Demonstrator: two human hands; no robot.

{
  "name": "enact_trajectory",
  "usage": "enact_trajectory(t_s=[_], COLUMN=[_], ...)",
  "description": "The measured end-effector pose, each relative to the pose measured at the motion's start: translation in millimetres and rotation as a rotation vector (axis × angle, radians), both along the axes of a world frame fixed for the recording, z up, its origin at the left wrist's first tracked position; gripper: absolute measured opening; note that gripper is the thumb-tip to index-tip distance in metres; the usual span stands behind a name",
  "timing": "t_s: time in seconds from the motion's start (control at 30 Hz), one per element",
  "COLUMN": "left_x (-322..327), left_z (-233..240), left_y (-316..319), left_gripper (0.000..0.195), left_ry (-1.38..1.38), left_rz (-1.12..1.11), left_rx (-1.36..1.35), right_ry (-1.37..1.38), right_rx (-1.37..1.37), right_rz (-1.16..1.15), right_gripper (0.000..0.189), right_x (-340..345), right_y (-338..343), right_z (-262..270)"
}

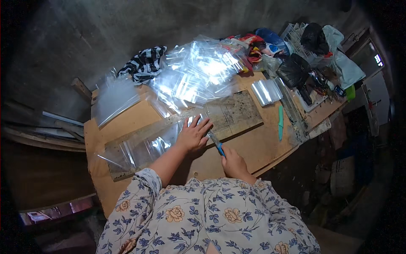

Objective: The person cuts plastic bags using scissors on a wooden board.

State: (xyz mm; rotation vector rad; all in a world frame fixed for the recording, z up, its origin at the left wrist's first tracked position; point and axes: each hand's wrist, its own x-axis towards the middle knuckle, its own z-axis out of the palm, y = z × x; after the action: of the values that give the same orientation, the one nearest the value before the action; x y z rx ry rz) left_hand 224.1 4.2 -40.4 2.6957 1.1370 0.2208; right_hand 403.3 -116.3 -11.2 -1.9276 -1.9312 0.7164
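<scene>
My left hand lies flat with its fingers spread, pressing a clear plastic sheet onto a long wooden board. In my right hand is a knife with a blue handle. Its blade rests at the sheet's right end, just beside my left fingers, and points away from me. The sheet runs left along the board and overhangs its left end a little. Glare on the plastic hides how many layers there are.
Beyond the board lies a large heap of clear plastic pieces. A flat stack of plastic sheets sits at left. At right are a small stack of cut plastic and a green knife. Black bags and clutter fill the far right.
</scene>
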Motion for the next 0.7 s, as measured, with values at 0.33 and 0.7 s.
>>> enact_trajectory(t_s=[0.33, 0.7], left_x=[1.0, -0.2], left_z=[4.9, -1.4], left_y=[-1.6, 0.7], left_gripper=[0.052, 0.059], left_ry=[0.028, 0.033], left_rz=[0.008, 0.016], left_rx=[0.006, -0.002], right_ry=[-0.01, 0.024], right_rx=[0.044, 0.038], right_rz=[0.04, -0.018], right_gripper=[0.038, 0.033], right_x=[13.7, 4.0], right_y=[-17.3, 16.9], right_z=[-0.2, -7.7])
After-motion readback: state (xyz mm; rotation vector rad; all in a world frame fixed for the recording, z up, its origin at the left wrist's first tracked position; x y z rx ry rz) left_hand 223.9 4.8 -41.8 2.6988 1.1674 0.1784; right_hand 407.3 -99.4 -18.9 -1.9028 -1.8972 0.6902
